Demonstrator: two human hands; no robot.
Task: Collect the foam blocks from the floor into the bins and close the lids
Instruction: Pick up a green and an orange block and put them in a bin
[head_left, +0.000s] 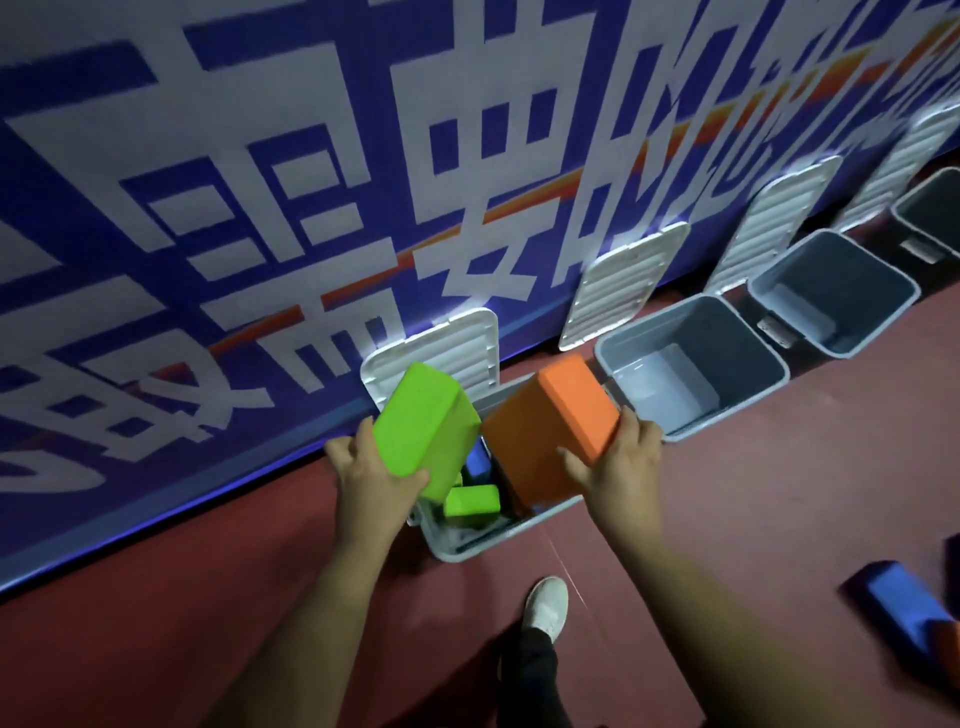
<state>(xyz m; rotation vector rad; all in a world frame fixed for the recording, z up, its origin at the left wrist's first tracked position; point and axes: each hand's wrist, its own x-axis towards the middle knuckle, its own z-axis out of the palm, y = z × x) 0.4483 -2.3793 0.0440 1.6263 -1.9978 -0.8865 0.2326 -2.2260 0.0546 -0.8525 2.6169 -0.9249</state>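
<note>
Got a green foam block (423, 423) gripped in my left hand (375, 475) and an orange foam block (550, 431) in my right hand (621, 462), both over the bin (470, 545) just below. Next I guess I just let go so they drop in.

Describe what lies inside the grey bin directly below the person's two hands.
A small green block and part of a blue block lie in the bin. The large green block in the left hand and orange block in the right hand cover the rest.
</note>
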